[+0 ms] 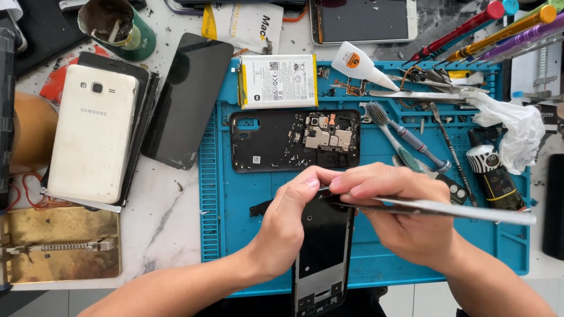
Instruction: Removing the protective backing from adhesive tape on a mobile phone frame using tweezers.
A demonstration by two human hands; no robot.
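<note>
Head view, looking down on a white marble desk [164, 211] with a blue mat [235, 235] laid on it.

Held items:
- Left hand [288, 220]: closed on the top edge of a black phone frame [322, 252], thumb and forefinger pinching it. The frame stands lengthwise over the mat's near edge, its lower end reaching the bottom of the picture.
- Right hand [399, 214]: gripping metal tweezers [446, 208], fingers bunched at the tip end. The tips meet the frame's top edge just beside the left thumb; the handle runs out to the right, over the mat.

On the mat:
- Opened phone body [294, 141], black, circuit board exposed at its right half, lying crosswise above the hands.
- White battery [278, 81], yellow-edged, just above the body.
- White glue bottle [361, 64] with an orange spot, tilted, right of the battery.
- Toothbrush [393, 135] and a second brush beside it, right of the body.
- Crumpled white tissue [511, 126] at the mat's right side.
- Black and yellow bottle [496, 179] under the tissue.

Off the mat:
- White phone [91, 135], back up, on a stack of dark panels, left.
- Black screen panel [188, 100] between the stack and the mat.
- Green cup [120, 26], top left.
- Brass plate [59, 243], bottom left.
- Coloured screwdrivers [487, 29], top right.
</note>
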